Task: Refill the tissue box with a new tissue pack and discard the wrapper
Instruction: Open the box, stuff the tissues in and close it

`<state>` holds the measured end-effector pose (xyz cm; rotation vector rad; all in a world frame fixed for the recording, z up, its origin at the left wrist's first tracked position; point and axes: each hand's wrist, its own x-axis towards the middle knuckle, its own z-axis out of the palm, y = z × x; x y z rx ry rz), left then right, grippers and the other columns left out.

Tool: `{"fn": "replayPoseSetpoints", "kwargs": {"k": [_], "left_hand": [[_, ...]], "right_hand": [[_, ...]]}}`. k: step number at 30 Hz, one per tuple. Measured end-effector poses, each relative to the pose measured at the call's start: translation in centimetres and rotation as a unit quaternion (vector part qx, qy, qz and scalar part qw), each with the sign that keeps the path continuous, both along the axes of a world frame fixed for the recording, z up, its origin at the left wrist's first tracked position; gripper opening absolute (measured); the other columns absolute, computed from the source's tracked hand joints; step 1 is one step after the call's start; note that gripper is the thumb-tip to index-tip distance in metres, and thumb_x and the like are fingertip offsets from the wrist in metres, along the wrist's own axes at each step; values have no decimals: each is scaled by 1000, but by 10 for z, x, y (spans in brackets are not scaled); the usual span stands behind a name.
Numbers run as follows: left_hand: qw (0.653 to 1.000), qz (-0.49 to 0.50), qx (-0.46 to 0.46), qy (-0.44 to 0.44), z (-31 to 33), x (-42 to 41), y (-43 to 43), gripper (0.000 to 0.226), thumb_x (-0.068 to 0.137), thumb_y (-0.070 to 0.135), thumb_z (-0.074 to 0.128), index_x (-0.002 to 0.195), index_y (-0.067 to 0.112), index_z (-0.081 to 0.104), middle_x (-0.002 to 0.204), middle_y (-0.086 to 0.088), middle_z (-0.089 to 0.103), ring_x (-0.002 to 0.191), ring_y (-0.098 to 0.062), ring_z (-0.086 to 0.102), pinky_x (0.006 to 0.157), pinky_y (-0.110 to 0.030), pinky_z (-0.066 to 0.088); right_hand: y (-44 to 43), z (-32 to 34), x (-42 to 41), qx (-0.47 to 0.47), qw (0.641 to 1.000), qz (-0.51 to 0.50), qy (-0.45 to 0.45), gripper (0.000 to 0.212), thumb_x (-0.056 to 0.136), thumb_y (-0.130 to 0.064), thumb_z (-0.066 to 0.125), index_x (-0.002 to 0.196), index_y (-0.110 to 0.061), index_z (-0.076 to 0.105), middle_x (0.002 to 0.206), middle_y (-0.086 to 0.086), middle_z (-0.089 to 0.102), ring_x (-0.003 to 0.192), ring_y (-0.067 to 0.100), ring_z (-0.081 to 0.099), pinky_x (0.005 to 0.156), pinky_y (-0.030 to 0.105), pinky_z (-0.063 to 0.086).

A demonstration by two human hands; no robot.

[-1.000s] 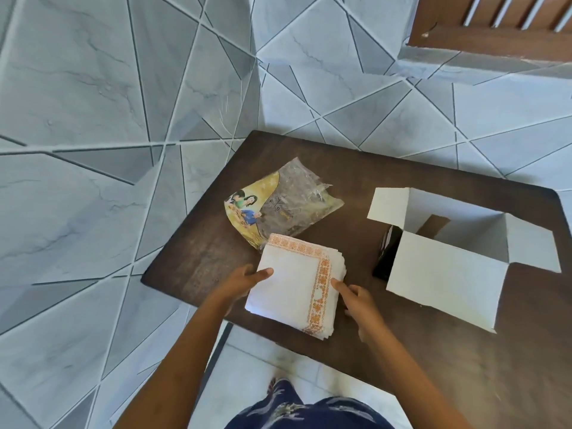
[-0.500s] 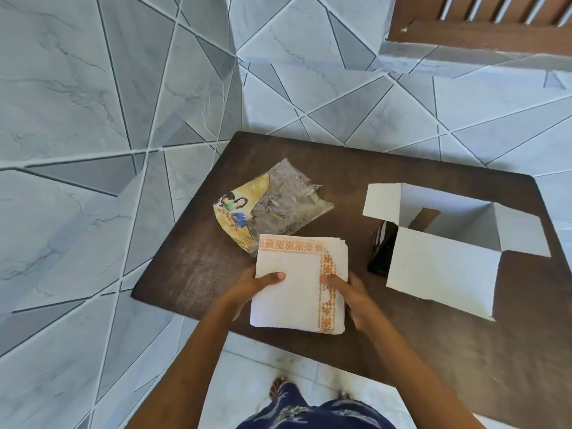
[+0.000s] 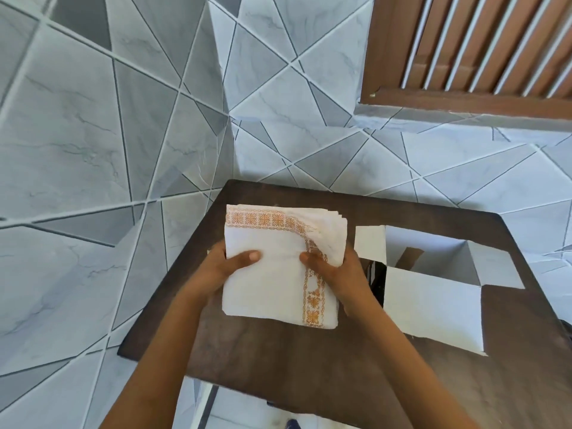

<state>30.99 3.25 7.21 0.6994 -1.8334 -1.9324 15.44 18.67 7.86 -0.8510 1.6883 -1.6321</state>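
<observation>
Two hands: left hand and right hand grasp tissue stack, thumbs on top.
Box: tissue box, flaps open, just right.

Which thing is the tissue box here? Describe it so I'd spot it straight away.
Find the dark wooden table by the tiled wall. On its right part, right of the orange-bordered tissue stack, sits the tissue box: plain white cardboard, its flaps spread open.

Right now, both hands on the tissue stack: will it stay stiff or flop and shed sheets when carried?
Probably floppy: the tissue stack wrinkles where the right hand pinches it. Sheets may slide: layers fan apart at its far right corner. Likely light: the left hand and right grip only its side edges.
</observation>
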Motion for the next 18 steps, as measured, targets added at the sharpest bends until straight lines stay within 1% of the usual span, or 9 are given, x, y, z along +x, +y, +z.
{"fn": "replayPoseSetpoints", "kwargs": {"k": [4,7,8,10,11,13,15,16,18], "left_hand": [[997,-30,9,75,33,-24,-4,62,47,46,84,102,25,64,97,3,74,94,-19,68,75,-32,58],[993,-62,3,95,50,-50,-9,74,38,45,88,103,21,62,95,6,75,88,-11,70,68,-22,57],[993,-70,2,100,56,-58,-11,76,38,45,89,104,21,62,97,6,75,90,-11,69,71,-23,57],[990,-84,4,117,68,-78,-18,77,42,41,89,111,18,61,108,-1,71,101,-20,65,87,-37,54],[987,-87,13,131,71,-82,-22,78,47,37,88,116,17,57,116,-7,66,107,-27,59,95,-44,46],[984,-126,10,129,82,-99,-28,70,58,27,83,122,21,53,123,-14,59,111,-33,53,98,-52,35],[979,-177,-54,85,93,-118,-28,66,63,18,77,123,26,53,117,-11,66,105,-28,61,92,-43,45],[973,-198,-102,61,100,-126,-24,68,64,14,77,125,26,51,109,-8,69,98,-19,65,84,-32,52],[959,-239,-153,26,111,-146,-17,74,67,3,76,132,20,44,98,-4,67,83,-4,67,71,-13,52]], "right_hand": [[-4,57,-31,-31,990,15,139,33,72,-36,61,104,-38,53,102,-22,59,94,-6,59,85,18,49],[-3,93,-58,-12,982,60,180,27,83,-24,65,97,-44,54,98,-27,58,84,-20,57,74,2,46],[-2,102,-67,-2,980,60,190,30,83,-19,66,97,-43,55,99,-25,59,83,-19,58,74,2,47],[7,118,-86,14,978,33,205,32,81,-13,67,104,-34,59,104,-15,63,90,-9,60,84,14,49],[10,124,-90,26,977,35,210,34,80,-13,69,107,-30,60,105,-11,65,92,-3,61,86,19,49],[21,134,-100,50,969,24,240,35,76,-11,72,104,-28,61,104,-10,66,93,3,62,84,21,48],[30,142,-108,88,956,13,279,34,72,-12,75,96,-31,61,102,-8,66,93,11,62,85,29,48],[32,145,-111,107,951,15,291,32,71,-13,75,95,-31,61,101,-7,67,93,14,63,86,33,48],[36,150,-118,144,937,27,316,31,71,-18,75,98,-28,61,102,-6,66,93,14,62,86,33,48]]}}
